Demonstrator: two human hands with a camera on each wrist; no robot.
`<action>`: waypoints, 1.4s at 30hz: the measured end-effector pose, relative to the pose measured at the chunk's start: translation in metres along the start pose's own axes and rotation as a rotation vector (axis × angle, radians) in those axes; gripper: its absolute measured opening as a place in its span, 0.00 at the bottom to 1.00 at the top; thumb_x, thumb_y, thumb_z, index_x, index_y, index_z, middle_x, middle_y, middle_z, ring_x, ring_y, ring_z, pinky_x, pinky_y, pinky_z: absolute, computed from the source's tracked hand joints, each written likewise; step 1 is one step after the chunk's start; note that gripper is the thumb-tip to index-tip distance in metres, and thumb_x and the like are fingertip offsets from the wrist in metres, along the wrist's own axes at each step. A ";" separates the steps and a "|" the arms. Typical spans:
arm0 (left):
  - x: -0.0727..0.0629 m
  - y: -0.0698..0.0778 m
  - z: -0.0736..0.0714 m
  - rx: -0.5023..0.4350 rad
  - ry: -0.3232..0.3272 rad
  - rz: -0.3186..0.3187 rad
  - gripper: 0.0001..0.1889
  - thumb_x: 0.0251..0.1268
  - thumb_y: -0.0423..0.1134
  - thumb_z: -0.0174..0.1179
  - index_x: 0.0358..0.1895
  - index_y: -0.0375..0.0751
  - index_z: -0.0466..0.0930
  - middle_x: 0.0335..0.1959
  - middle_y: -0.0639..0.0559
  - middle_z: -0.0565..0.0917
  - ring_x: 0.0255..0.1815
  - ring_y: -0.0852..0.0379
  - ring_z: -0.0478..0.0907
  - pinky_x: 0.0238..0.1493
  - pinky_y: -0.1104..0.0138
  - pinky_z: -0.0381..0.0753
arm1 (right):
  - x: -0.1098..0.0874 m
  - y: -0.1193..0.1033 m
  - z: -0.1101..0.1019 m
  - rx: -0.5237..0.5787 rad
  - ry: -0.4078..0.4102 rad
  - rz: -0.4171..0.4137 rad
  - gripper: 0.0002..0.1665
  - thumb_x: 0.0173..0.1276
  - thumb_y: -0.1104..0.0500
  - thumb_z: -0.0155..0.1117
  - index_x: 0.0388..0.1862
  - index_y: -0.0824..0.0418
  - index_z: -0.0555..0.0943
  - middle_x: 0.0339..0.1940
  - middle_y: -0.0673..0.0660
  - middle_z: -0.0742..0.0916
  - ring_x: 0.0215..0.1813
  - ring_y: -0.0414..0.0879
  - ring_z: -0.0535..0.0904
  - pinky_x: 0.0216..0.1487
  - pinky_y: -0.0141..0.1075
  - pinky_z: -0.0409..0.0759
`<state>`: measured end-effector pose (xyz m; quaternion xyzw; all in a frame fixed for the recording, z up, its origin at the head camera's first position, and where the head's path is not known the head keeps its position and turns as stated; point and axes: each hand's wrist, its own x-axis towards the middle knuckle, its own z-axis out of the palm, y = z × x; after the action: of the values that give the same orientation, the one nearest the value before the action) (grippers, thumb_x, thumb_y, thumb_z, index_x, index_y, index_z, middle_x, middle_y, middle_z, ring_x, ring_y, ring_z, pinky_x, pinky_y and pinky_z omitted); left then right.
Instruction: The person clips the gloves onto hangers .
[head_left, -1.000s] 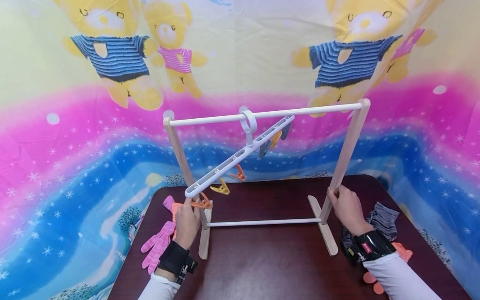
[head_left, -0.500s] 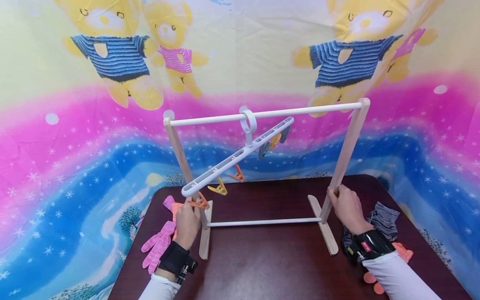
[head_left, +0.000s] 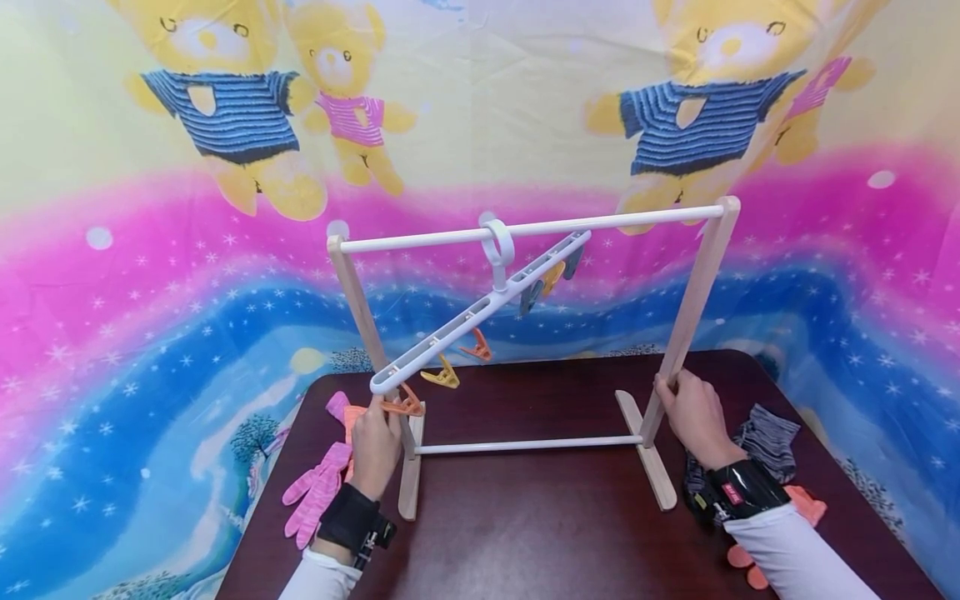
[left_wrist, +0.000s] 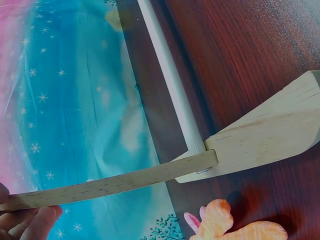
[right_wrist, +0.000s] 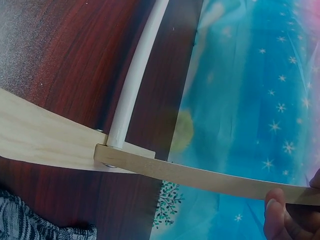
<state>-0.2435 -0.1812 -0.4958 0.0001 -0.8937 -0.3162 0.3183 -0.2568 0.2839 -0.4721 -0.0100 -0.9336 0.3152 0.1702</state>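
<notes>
A drying rack with wooden uprights (head_left: pixel 690 292) and white rods stands on the dark table. My left hand (head_left: pixel 377 437) grips its left upright low down; in the left wrist view, fingertips (left_wrist: pixel 46 217) curl round the wood. The right upright is held the same way by my right hand (head_left: pixel 697 417), with thumb and fingers (right_wrist: pixel 275 210) about it in the right wrist view. From the top rod a white clip hanger (head_left: pixel 480 312) hangs by its ring, slanting across the rack. Orange, yellow and grey clips dangle from it, including an orange clip (head_left: pixel 405 403) in front of my left hand.
Pink gloves (head_left: pixel 318 492) and an orange glove (left_wrist: pixel 240 227) lie left of the rack. At the right lie dark grey knitted items (head_left: pixel 767 442) and an orange one (head_left: pixel 806 503), partly behind my forearm. A cloth printed with bears (head_left: pixel 480 108) hangs behind the table (head_left: pixel 525 517).
The hanger has swung slightly, its near end moving a little left and then back right. Both hands keep their grip on the uprights.
</notes>
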 end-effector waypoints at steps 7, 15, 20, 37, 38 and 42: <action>0.000 0.000 0.000 0.010 -0.018 -0.035 0.10 0.74 0.34 0.57 0.47 0.28 0.79 0.23 0.35 0.83 0.24 0.40 0.82 0.23 0.52 0.74 | -0.001 0.000 0.000 0.001 -0.002 -0.002 0.21 0.81 0.53 0.51 0.39 0.70 0.80 0.24 0.64 0.85 0.17 0.45 0.74 0.13 0.36 0.62; 0.000 0.002 -0.001 0.021 -0.017 -0.040 0.08 0.74 0.35 0.56 0.42 0.31 0.78 0.28 0.31 0.85 0.29 0.33 0.85 0.29 0.44 0.79 | 0.000 -0.002 0.000 0.001 -0.002 0.016 0.22 0.81 0.53 0.51 0.38 0.71 0.80 0.27 0.66 0.87 0.21 0.46 0.80 0.14 0.37 0.63; -0.001 0.002 -0.002 0.011 -0.012 -0.027 0.09 0.73 0.34 0.57 0.45 0.29 0.79 0.26 0.33 0.85 0.28 0.35 0.85 0.28 0.47 0.78 | 0.000 -0.002 0.000 0.002 -0.011 0.013 0.24 0.81 0.51 0.50 0.38 0.71 0.79 0.27 0.67 0.87 0.21 0.45 0.79 0.14 0.36 0.63; 0.000 0.001 -0.001 0.002 -0.009 -0.033 0.09 0.74 0.35 0.57 0.42 0.29 0.78 0.24 0.34 0.84 0.27 0.37 0.85 0.25 0.50 0.78 | -0.001 0.000 0.001 -0.002 0.004 0.000 0.23 0.81 0.52 0.50 0.38 0.71 0.80 0.27 0.67 0.87 0.21 0.45 0.79 0.14 0.36 0.63; 0.000 0.002 -0.001 0.003 -0.009 -0.036 0.09 0.74 0.35 0.57 0.42 0.29 0.78 0.25 0.34 0.84 0.26 0.37 0.85 0.25 0.50 0.77 | -0.001 0.000 0.001 -0.002 0.004 0.000 0.23 0.81 0.52 0.50 0.38 0.71 0.80 0.27 0.67 0.87 0.21 0.45 0.79 0.14 0.36 0.63; -0.001 0.001 -0.001 0.008 -0.010 -0.041 0.10 0.74 0.34 0.57 0.47 0.28 0.78 0.27 0.32 0.85 0.28 0.35 0.85 0.25 0.49 0.78 | -0.001 -0.001 0.001 0.006 0.002 0.000 0.23 0.81 0.52 0.50 0.38 0.72 0.79 0.27 0.67 0.86 0.20 0.45 0.79 0.14 0.36 0.63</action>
<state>-0.2419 -0.1804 -0.4950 0.0180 -0.8963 -0.3192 0.3072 -0.2560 0.2829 -0.4727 -0.0100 -0.9324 0.3181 0.1711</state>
